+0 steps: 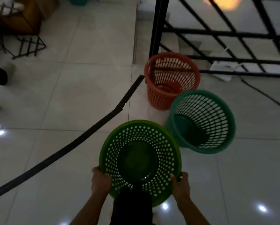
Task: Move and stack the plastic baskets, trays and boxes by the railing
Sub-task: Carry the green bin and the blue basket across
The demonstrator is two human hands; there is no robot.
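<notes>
The light green basket [140, 161] is being gripped at its near rim by the left hand [100, 181] and right hand [180, 185]; the teal basket [201, 120] is standing ahead and rightward, nearer the right hand, mouth up.

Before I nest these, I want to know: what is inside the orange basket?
The orange basket looks empty: only its slotted wall and part of its floor show. The near wall hides the rest of the floor, so something small there cannot be ruled out.

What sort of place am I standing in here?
Probably an indoor landing or hallway beside a stairwell: glossy tiled floor, a black metal railing with steps visible behind it, and plastic baskets standing along it.
</notes>
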